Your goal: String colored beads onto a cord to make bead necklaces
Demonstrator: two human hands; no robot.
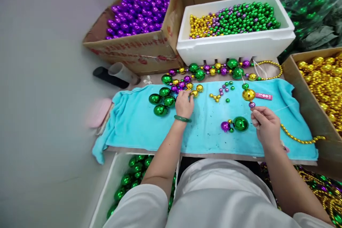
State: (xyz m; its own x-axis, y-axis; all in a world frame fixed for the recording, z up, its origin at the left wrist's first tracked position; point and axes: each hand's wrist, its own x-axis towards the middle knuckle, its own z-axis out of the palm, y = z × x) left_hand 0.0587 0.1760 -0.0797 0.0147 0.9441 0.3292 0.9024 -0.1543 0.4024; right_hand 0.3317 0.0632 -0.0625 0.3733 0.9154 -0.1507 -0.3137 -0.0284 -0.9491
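Note:
My right hand point(265, 124) is closed in a pinch just below a small light purple bead point(252, 105), gripping a beaded string. Above that bead a large gold bead point(248, 94) and a green bead point(245, 86) sit on the same white string. My left hand point(185, 104), with a green bangle point(182, 118) at its wrist, reaches fingers-bent into purple beads point(181, 85) and gold beads point(199, 88); its fingertips are partly hidden. Left of it lie several large green beads point(160, 110). Between the hands are small loose beads point(227, 100) and a large green bead point(241, 123).
A blue towel point(139, 128) covers the table. Behind it stand a cardboard box point(149, 51) of purple beads and a white foam box point(235, 44) of small beads. A bead garland point(200, 74) lies along the back. At right is a box point(307, 92) of gold beads.

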